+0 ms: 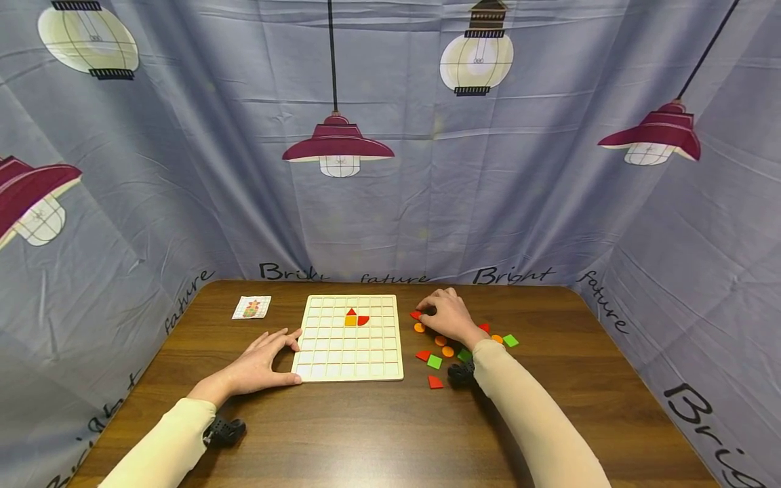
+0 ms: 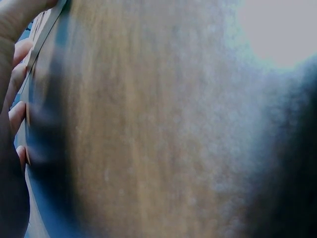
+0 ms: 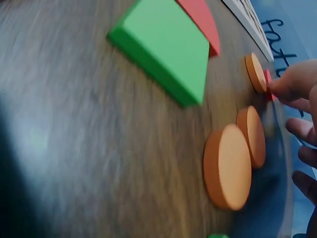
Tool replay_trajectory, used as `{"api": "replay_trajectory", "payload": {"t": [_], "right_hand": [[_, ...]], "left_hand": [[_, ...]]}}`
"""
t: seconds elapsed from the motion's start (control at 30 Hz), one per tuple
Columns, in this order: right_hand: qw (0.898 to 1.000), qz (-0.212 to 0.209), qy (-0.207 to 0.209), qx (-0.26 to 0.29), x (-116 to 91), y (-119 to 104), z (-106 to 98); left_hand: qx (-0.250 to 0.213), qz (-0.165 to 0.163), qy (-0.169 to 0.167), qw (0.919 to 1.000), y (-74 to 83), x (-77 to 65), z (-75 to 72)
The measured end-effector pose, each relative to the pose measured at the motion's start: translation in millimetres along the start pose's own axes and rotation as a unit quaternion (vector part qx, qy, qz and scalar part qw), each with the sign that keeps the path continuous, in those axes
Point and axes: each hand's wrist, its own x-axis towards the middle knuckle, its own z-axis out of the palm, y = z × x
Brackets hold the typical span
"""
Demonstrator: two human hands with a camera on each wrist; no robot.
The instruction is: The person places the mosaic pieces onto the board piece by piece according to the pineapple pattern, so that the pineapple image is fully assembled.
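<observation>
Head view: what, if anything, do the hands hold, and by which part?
Right hand seems to pinch a red piece by its edge; left hand only touches the board.

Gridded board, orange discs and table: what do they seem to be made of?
Gridded board: perhaps wood or plastic; pale and smooth-looking, too little detail to tell. Orange discs: perhaps painted wood or plastic; evenly coloured, matt-looking faces leave both open. Table: wood or laminate, judging by its streaked brown grain; the sheen suggests a smooth finish.
</observation>
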Motion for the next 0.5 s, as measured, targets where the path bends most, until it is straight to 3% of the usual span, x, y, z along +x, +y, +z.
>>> {"api": "replay_trajectory", "payload": {"t": [0.5], "right_hand": [[0.999, -0.006, 0.004, 0.044, -6.0, 9.1, -0.8]], "left_hand": [[-0.002, -0.001, 0.003, 1.0000, 1.2, -0.4, 0.1]]}}
